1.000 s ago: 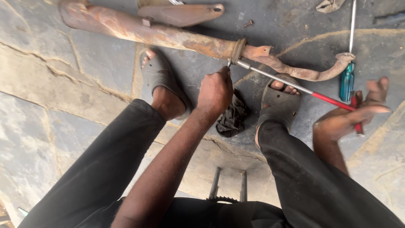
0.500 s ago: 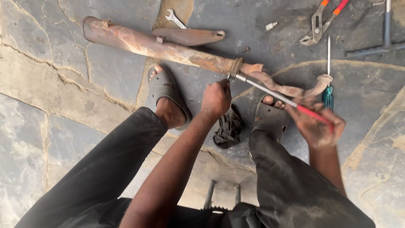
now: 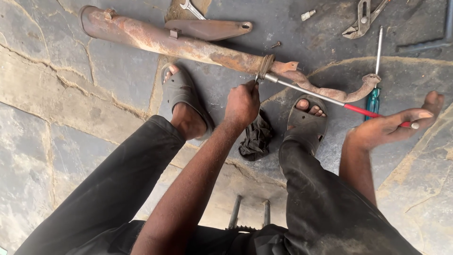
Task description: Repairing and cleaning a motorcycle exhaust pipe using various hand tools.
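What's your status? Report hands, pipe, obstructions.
Left hand pinching the driver tip at the rusty pipe collar. Right hand flat and open against the red-handled screwdriver. Black rag below, clear.

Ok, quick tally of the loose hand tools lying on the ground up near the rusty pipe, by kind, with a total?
Screwdrivers with a blue-green handle: 1
Pliers: 1
Wrenches: 1, partly cut off at the top edge
Total: 3
Not counted: the long red-handled tool at the rusty pipe, steadied by the left hand with the right hand at its handle.
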